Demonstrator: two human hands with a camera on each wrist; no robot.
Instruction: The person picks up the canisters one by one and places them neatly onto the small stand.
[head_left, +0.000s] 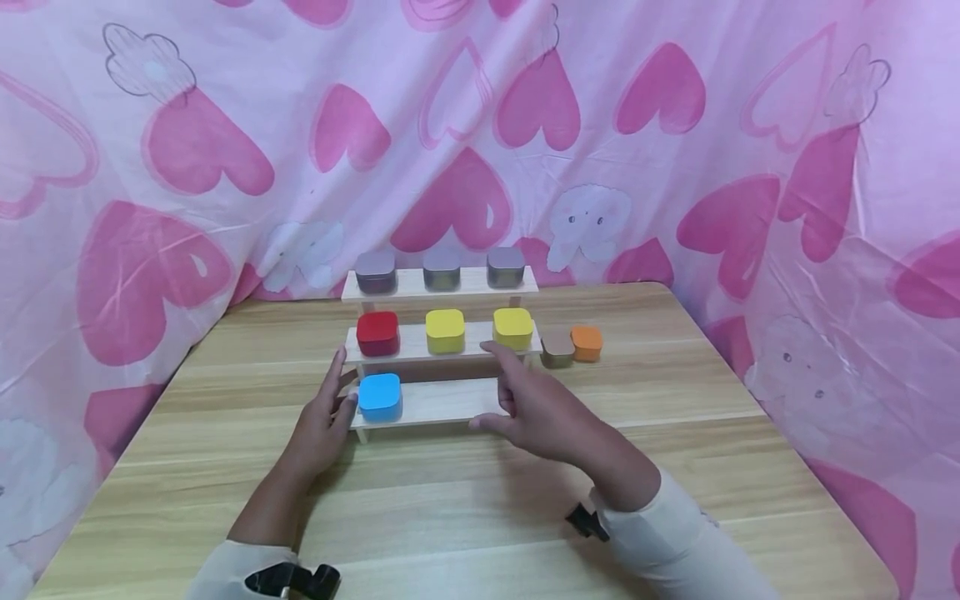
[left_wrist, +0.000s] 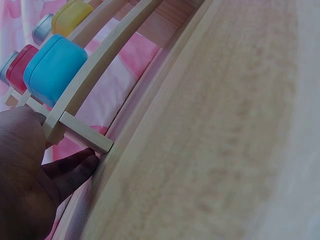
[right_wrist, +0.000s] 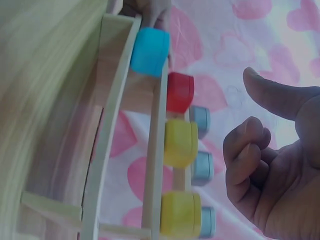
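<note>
A three-tier wooden rack [head_left: 442, 405] holds small rounded-square tins. On its lowest tier, at the left end, sits a blue tin [head_left: 380, 397]. The middle tier carries a red tin [head_left: 377, 333] and two yellow tins [head_left: 446, 331], [head_left: 513, 328]. My left hand [head_left: 321, 429] rests against the rack's left end, fingers stretched along its side and thumb beside the blue tin. My right hand [head_left: 543, 408] is at the rack's right side and holds nothing. Its index finger points toward the right yellow tin, thumb out, while the other fingers [right_wrist: 245, 165] are bent.
Three grey tins [head_left: 442, 271] stand in a row on the top tier. Right of the rack, a grey-brown tin [head_left: 557, 349] and an orange tin [head_left: 587, 342] sit side by side on the wooden table [head_left: 450, 525]. Behind hangs a pink heart-patterned cloth [head_left: 600, 158].
</note>
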